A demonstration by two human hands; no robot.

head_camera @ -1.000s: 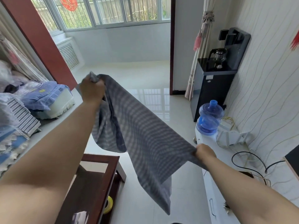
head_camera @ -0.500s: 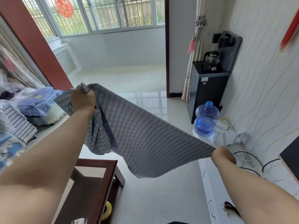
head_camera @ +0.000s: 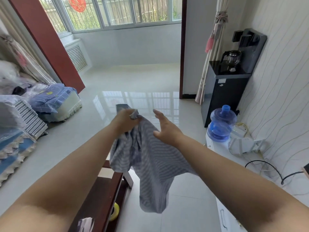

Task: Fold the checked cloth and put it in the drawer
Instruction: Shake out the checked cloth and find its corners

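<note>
Both my arms reach out in front of me above the pale tiled floor (head_camera: 137, 77). My left hand (head_camera: 126, 120) is bunched tight around the top of the checked cloth (head_camera: 153, 166), with a gathered corner poking out above my knuckles. My right hand (head_camera: 164, 129) is just beside it, fingers spread and straight, holding nothing; it sits in front of the fabric, and I cannot tell whether the palm touches it. The cloth hangs down in loose folds from my left fist, its lower end dangling in the air over the floor, next to the dark wooden table (head_camera: 107, 195) at lower left. To my right a white cabinet (head_camera: 222, 213) stands along the wall with a blue water bottle (head_camera: 221, 124) on it.
</note>
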